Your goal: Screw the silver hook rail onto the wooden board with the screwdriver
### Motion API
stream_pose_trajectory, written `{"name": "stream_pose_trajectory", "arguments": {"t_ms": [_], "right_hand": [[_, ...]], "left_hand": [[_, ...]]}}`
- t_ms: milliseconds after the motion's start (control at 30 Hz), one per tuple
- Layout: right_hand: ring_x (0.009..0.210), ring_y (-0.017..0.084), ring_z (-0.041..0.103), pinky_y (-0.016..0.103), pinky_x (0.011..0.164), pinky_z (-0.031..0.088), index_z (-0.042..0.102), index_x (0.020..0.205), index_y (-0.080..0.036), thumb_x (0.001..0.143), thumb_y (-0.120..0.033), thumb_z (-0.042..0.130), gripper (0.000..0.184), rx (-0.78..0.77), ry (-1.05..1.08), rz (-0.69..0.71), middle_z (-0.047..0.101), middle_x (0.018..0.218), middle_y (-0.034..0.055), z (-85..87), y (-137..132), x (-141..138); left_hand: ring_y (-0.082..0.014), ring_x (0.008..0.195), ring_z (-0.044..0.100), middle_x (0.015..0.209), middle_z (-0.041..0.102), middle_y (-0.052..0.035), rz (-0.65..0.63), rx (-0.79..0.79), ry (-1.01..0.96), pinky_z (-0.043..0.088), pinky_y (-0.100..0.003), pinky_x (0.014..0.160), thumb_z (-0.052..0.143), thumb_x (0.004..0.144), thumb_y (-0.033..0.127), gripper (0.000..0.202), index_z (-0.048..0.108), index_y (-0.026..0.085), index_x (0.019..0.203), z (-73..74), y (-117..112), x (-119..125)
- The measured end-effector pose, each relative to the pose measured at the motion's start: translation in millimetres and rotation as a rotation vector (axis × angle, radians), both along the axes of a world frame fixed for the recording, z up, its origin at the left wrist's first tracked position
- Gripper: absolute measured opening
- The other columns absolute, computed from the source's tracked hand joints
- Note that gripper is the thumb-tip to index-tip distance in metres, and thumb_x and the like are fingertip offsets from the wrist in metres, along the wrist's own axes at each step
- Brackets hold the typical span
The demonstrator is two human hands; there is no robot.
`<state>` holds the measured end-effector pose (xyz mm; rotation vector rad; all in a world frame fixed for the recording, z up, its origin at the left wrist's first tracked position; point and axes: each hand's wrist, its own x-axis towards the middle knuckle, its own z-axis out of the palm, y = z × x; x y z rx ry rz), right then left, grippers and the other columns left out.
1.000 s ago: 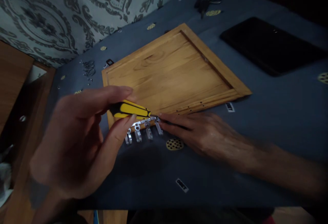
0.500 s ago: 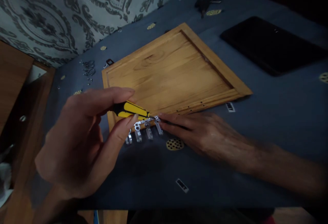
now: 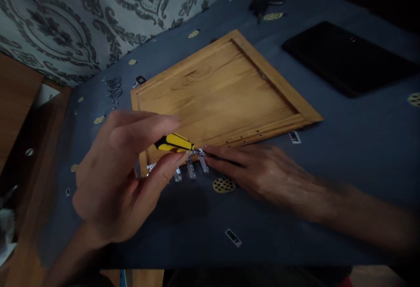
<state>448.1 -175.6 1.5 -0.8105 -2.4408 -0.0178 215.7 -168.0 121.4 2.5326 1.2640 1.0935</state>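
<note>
A yellow and black screwdriver (image 3: 177, 142) is pinched in my left hand (image 3: 121, 164), between thumb and forefinger. It slants right and down, its tip at a small silver metal hook (image 3: 204, 162) on the near edge of a framed wooden panel (image 3: 210, 99). My right hand (image 3: 262, 171) steadies this same hook, its fingertips closed against its right side. More silver hooks (image 3: 191, 170) stand in a row to the left, partly behind my left thumb. Small dark holes (image 3: 242, 137) run along the panel's edge to the right.
Loose metal hooks and screws (image 3: 114, 90) lie on the blue patterned tablecloth (image 3: 197, 230) at the left. A black tablet-like slab (image 3: 348, 59) rests at the right, and a dark tool-like thing (image 3: 262, 6) at the back. Patterned wallpaper (image 3: 131, 2) rises behind.
My left hand has shifted right and turned round the screwdriver, which now points at the hook from a slightly different angle. My right hand and the panel stay where they were.
</note>
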Motion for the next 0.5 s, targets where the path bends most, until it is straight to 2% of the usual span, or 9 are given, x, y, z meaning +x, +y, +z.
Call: {"name": "stream_pose_trajectory", "arguments": {"t_ms": [100, 233, 433, 500], "right_hand": [[0.088, 0.021, 0.077, 0.033, 0.072, 0.064, 0.071, 0.128, -0.015, 0.092, 0.002, 0.047, 0.046, -0.024, -0.01, 0.013, 0.071, 0.136, 0.0093, 1.5, 0, 0], [0.088, 0.021, 0.078, 0.034, 0.073, 0.065, 0.071, 0.126, -0.015, 0.094, -0.001, 0.048, 0.042, -0.024, -0.001, 0.018, 0.072, 0.134, 0.01, 3.0, 0, 0], [0.087, 0.021, 0.078, 0.034, 0.072, 0.066, 0.07, 0.125, -0.014, 0.092, 0.003, 0.05, 0.042, -0.024, -0.038, 0.024, 0.072, 0.133, 0.0114, 6.4, 1, 0], [0.086, 0.021, 0.078, 0.034, 0.071, 0.066, 0.069, 0.126, -0.013, 0.091, 0.004, 0.049, 0.043, -0.019, -0.032, 0.026, 0.072, 0.132, 0.0123, 6.7, 0, 0]], "left_hand": [[-0.0203, 0.086, 0.072, 0.099, 0.073, 0.0003, -0.021, 0.1, 0.125, 0.064, -0.036, 0.069, 0.077, 0.085, 0.018, 0.03, 0.068, 0.029, 0.112, -1.7, 0, 2], [-0.0178, 0.082, 0.07, 0.097, 0.071, 0.0015, 0.015, 0.086, 0.135, 0.062, -0.035, 0.066, 0.074, 0.089, 0.016, 0.027, 0.065, 0.029, 0.11, -2.5, -3, 4], [-0.0227, 0.097, 0.073, 0.107, 0.073, -0.0011, 0.048, -0.089, 0.007, 0.066, -0.042, 0.089, 0.069, 0.089, 0.02, 0.034, 0.062, 0.031, 0.12, -3.3, -6, -6], [-0.0237, 0.1, 0.073, 0.114, 0.073, -0.003, 0.044, -0.121, 0.028, 0.065, -0.044, 0.093, 0.069, 0.09, 0.024, 0.037, 0.062, 0.032, 0.125, -3.7, -6, -11]]}}
